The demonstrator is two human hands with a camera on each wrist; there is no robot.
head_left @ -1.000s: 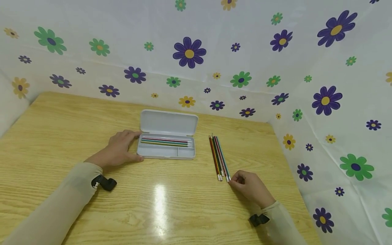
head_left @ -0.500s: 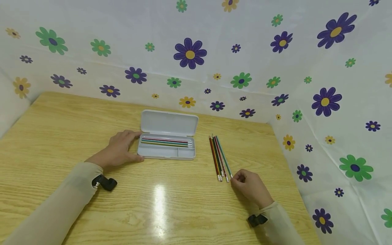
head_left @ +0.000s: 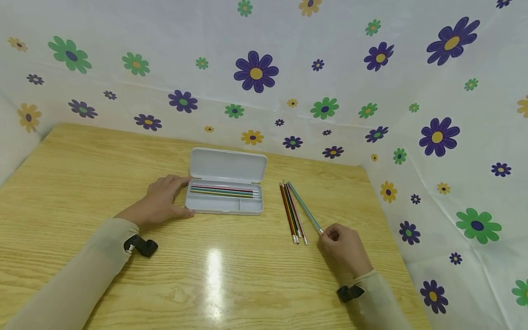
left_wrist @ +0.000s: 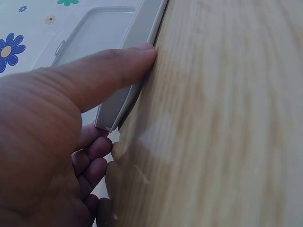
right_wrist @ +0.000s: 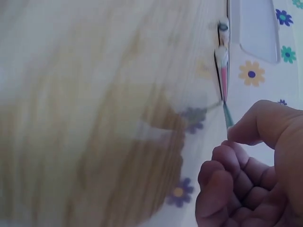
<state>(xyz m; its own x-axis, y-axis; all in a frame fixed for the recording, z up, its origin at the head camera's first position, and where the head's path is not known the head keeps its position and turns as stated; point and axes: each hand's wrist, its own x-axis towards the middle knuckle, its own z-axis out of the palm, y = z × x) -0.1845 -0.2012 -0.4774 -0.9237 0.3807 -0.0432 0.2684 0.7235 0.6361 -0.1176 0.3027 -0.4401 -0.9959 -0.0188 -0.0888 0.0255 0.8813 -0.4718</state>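
An open white pencil case (head_left: 210, 205) lies on the table with its lid (head_left: 228, 165) tipped back. Several pencils (head_left: 222, 191) lie side by side in its rear compartment. My left hand (head_left: 161, 201) grips the case's left end, thumb at the front edge and fingers at the back corner; the left wrist view shows the thumb (left_wrist: 113, 71) along its side. To the right, my right hand (head_left: 344, 245) pinches the eraser end of a teal pencil (head_left: 305, 207) between thumb and fingertips. The teal pencil slants away from a small bunch of pencils (head_left: 293, 213), its far tip still beside theirs.
The wooden table (head_left: 165, 284) carries the case and the pencils. A white flowered cloth (head_left: 165, 59) hangs behind the table and along its right side. Black wrist cameras (head_left: 142, 246) are strapped over both sleeves.
My right hand has drawn the teal pencil's eraser end to the right, swinging it away from the bunch. The bunch has shifted slightly. My left hand and the pencil case have stayed put.
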